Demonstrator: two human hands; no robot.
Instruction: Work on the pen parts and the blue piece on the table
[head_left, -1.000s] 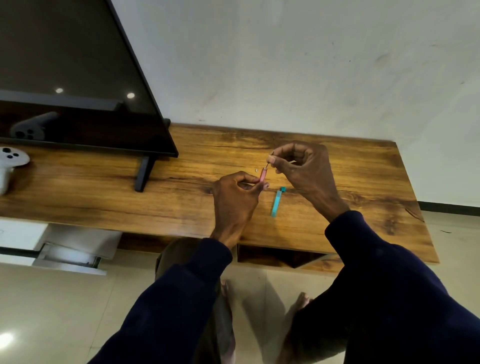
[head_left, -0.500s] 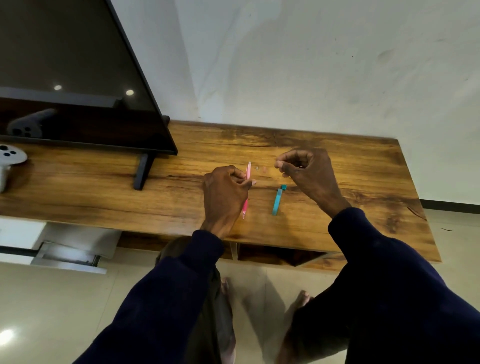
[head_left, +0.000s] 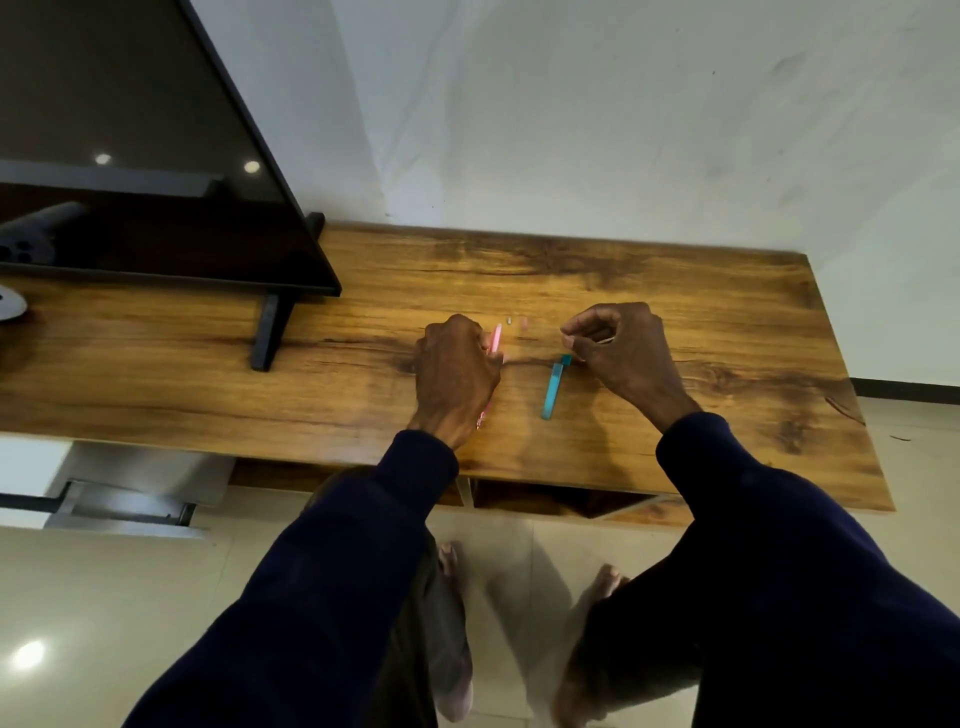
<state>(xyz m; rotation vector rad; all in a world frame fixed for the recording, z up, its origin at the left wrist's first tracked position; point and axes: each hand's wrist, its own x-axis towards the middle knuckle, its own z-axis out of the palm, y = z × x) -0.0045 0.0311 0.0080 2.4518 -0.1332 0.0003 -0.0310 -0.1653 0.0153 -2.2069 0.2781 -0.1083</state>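
Your left hand (head_left: 454, 371) rests on the wooden table (head_left: 727, 312) with the fingers curled around a pink pen (head_left: 496, 339); the far tip of the pen comes out above your knuckles, and a small part of its near end shows under the wrist side of the hand, so most of the pen is hidden by the hand. Your right hand (head_left: 621, 348) is just to the right, a little apart from the left one, and it is also closed: the thumb and the fingertips are pressed together around a thin, light-coloured piece, which is too small to name. Between your two hands lies a turquoise pen (head_left: 555, 387) flat on the table, its far end very close to the fingertips of your right hand; I cannot tell if they touch. A little farther on the table, between the hands, lie two very small parts (head_left: 517, 322), one grey and one pinkish. At the far left stands a television (head_left: 156, 156) on its black foot, and at the left edge you can see a part of a white game controller (head_left: 10, 304).
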